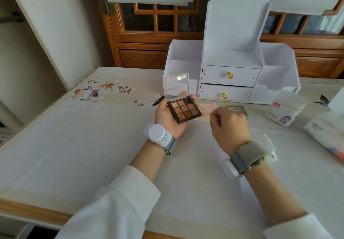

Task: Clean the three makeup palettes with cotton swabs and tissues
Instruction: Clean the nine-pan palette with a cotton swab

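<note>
Spreading across most of the view, the tabletop (74, 145) wears a pale cloth printed with blossoms along its far left side. At the back right stands a white organizer (230, 56) with a tall rear panel, open side bins and two shut drawers, one above the other, each with a yellow knob. A tissue pack (323, 132) lies at the right edge, and just beyond it, near the organizer's right bin, stands a clear box of cotton swabs (285, 107). The left grip (167, 116), palm up above the tabletop's middle, holds the brown palette (184, 110) from below, with fingers curled round its far edge. The palette is open, its clear lid (176, 86) standing upright and its nine brown and tan pans facing up. The right grip (229, 125), knuckles up and just to the right, is narrow, pinching a cotton swab (205, 111) whose tip points left and ends just beside the brown palette's right edge; contact cannot be told. A loose tissue (270, 143) lies flat beside the right wrist. A pink palette (209, 108) rests on the tabletop between the two hands, in front of the lower drawer. A grey palette (237, 109) lies just right of it, partly hidden behind the right knuckles.
</note>
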